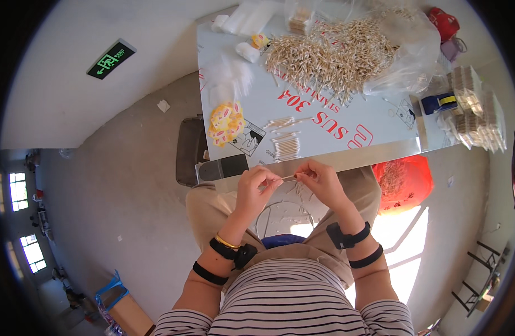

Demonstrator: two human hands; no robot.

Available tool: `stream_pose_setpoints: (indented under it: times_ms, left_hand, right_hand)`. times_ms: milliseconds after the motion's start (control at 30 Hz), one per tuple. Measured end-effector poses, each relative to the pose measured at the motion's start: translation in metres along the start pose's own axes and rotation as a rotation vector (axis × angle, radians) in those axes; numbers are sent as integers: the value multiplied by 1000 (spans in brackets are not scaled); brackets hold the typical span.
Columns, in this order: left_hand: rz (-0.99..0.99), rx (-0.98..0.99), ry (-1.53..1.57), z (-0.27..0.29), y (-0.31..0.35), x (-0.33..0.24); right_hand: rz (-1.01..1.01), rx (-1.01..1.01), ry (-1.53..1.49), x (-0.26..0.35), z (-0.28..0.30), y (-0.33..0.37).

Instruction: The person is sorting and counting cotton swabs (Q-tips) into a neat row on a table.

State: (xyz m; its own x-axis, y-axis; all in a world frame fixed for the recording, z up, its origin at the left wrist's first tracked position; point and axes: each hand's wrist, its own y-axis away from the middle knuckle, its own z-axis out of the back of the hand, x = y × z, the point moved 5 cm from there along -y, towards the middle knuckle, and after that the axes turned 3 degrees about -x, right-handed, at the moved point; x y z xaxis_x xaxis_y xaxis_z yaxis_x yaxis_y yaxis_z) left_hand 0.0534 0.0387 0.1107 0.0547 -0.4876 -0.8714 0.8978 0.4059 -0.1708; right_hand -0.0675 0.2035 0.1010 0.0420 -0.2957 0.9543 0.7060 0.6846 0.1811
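Note:
Just off the table's near edge, my left hand (258, 186) and my right hand (321, 181) pinch opposite ends of one thin cotton swab (288, 177). Both hands are closed at the fingertips, which hide the swab's tips. Ahead of them on the table lies a neat row of cotton swabs (286, 147). A smaller, looser group of swabs (281, 122) sits just beyond that row. Farther back spreads a large heap of loose swabs (330, 59), partly under a clear plastic bag (411, 53).
Yellow printed packaging (226, 124) and a dark phone-like object (223, 167) lie at the table's left. Packed swab bundles (476, 109) and a blue tape dispenser (438, 103) stand at the right. A red bag (404, 187) rests below the table's right side.

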Motion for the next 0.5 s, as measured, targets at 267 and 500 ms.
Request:
stream_pose_setpoints:
  times_ms: [267, 500]
  left_hand:
    - [165, 27, 258, 4, 27, -14]
    - [197, -61, 334, 12, 35, -35]
  right_hand:
    - [132, -62, 34, 37, 8, 35]
    - [134, -31, -67, 42, 13, 53]
